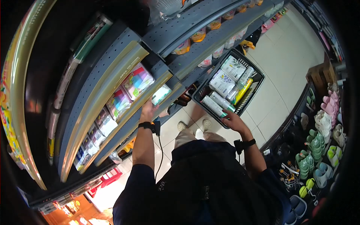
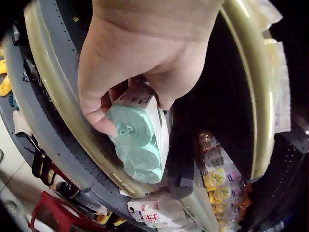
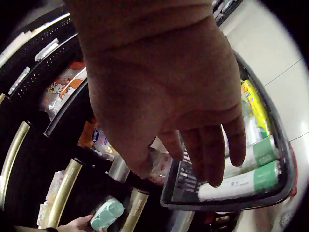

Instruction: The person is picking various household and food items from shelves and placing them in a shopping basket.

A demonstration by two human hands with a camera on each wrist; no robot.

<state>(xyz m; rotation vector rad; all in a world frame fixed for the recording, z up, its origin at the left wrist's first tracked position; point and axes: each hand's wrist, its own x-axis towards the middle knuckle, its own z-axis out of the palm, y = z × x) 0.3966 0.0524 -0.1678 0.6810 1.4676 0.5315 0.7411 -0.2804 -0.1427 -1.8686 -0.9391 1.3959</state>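
Currently I log left hand (image 2: 145,58) gripping mint-green roll pack (image 2: 142,140) endwise, clearing yellowish shelf lip (image 2: 48,82); right hand (image 3: 164,96) slack-fingered over black basket (image 1: 250,96), two o'clock.

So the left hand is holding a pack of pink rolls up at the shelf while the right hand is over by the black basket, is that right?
Not quite. The pack of rolls that the left hand holds is pale green, not pink, as the left wrist view shows. The rest stands: it is up at the shelf, and the right hand is over by the black basket.
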